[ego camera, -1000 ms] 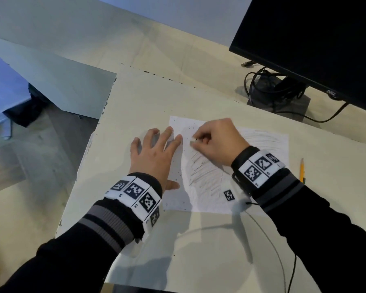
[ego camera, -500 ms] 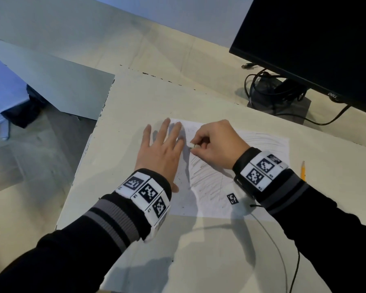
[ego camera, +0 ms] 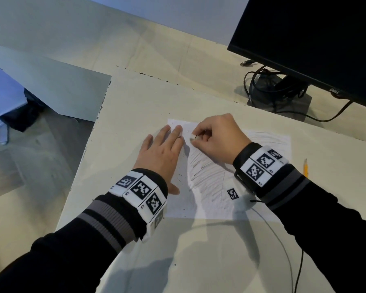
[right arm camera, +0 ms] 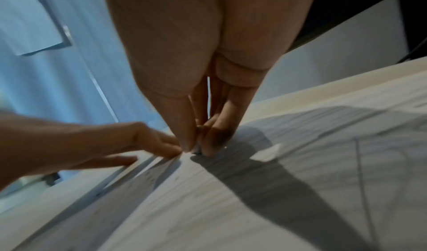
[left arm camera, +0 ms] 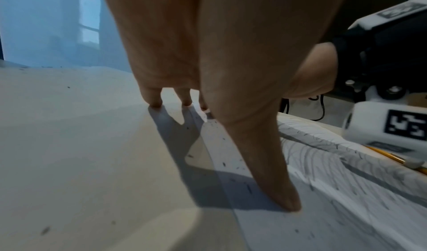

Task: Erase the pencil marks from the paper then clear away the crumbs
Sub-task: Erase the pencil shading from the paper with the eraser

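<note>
A white sheet of paper [ego camera: 209, 206] lies on the cream table, covered with grey pencil strokes [ego camera: 203, 172] across its middle and right. My left hand [ego camera: 163, 149] lies flat, fingers straight, pressing the paper's left edge; its thumb [left arm camera: 277, 182] rests on the sheet. My right hand [ego camera: 216, 136] pinches a small white eraser [ego camera: 193, 136] against the paper near its top left, close to my left fingertips. Dark eraser crumbs [left arm camera: 224, 163] are scattered on the paper's left part. In the right wrist view the pinching fingertips [right arm camera: 208, 145] hide the eraser.
A yellow pencil [ego camera: 306, 168] lies on the table right of the paper. A black monitor [ego camera: 315, 43] with its stand and tangled cables [ego camera: 270, 89] is at the back right. The table's left edge [ego camera: 82, 157] drops to the floor. A thin cable [ego camera: 283, 246] trails from my right wrist.
My right hand has slid the eraser up and left across the paper. My left hand has shifted farther up the paper's left edge, its fingers drawn closer together.
</note>
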`<state>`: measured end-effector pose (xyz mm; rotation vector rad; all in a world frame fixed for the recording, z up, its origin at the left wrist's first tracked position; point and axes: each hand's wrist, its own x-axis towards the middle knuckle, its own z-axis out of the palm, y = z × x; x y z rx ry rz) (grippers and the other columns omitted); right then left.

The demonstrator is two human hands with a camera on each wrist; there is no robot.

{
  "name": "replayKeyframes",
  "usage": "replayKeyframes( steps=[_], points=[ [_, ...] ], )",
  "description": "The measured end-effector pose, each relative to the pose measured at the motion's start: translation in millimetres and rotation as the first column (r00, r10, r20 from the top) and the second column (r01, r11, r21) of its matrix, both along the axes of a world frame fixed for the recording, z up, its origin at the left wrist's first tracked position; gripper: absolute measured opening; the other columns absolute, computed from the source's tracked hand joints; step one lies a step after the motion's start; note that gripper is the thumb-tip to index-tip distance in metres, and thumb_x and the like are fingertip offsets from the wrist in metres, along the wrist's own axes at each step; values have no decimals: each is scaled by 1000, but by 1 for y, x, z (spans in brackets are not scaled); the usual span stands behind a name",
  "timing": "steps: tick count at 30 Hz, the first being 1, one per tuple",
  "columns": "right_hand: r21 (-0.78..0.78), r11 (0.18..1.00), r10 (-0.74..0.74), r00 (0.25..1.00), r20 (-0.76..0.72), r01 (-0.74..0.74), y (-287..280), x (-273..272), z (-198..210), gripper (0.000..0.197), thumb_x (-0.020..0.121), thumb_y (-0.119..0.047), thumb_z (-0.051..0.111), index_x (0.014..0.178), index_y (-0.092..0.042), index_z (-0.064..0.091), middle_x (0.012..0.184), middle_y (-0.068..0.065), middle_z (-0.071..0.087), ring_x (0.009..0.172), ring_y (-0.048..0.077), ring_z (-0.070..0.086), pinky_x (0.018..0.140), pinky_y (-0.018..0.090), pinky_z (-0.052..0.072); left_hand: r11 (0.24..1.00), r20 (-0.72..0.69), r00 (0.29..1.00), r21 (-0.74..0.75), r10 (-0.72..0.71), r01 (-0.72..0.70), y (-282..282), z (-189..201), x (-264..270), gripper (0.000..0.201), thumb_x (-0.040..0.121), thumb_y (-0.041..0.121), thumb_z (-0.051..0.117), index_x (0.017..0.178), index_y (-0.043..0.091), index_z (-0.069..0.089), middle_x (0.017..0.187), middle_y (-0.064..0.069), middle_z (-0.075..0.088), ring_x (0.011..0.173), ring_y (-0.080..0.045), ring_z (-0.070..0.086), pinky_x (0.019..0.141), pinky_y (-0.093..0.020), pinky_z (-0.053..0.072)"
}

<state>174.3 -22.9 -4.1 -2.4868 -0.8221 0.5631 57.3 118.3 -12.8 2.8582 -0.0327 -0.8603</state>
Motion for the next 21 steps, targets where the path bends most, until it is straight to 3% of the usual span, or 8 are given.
replayKeyframes(
  steps=[2,6,10,14,18,21],
  points=[
    [-19,999,30,999,-16,-31,1,-1,1,9,81,-22,79,88,-16,77,70,-9,66,62,4,62,62,6,46,1000,10,1000,-13,8,-8,1,-1,0,126,70,59,79,154,14,-5,162,0,-23,150,-23,-17,123,-47,5],
    [-50,997,-60,996,69,63,3,12,2,8,82,-24,78,88,-19,77,68,-13,62,61,-1,58,61,1,39,1000,13,1000,-11,3,-3,1,-1,-1,127,71,59,78,154,14,-6,162,0,-23,150,-23,-17,123,-47,5],
    [-44,997,68,997,19,-68,6,-6,3,3,81,-22,78,81,-20,76,66,-12,64,60,3,60,62,11,47,1000,22,1000,-20,11,-11,1,-1,-1,127,70,58,79,154,14,-5,162,1,-22,151,-23,-16,123,-47,5],
    [-53,994,-86,992,94,91,2,13,2,6,82,-25,77,85,-20,76,67,-13,61,62,-2,57,63,3,39,1000,18,1000,-2,0,0,0,-2,0,127,70,60,79,153,14,-5,162,0,-21,151,-24,-15,123,-48,6],
    [-41,999,23,999,43,-21,4,-4,0,4,81,-23,77,79,-20,75,66,-12,63,58,1,58,61,9,44,1000,25,1000,-10,0,0,1,-2,0,127,70,60,79,154,14,-5,162,1,-22,151,-23,-16,123,-47,5],
    [-34,996,-82,995,61,84,0,6,2,6,81,-25,78,81,-20,76,64,-12,63,59,0,58,62,4,42,1000,19,1000,-13,0,0,2,-3,-1,127,71,61,78,154,15,-6,162,0,-23,150,-23,-17,123,-47,4]
  ],
)
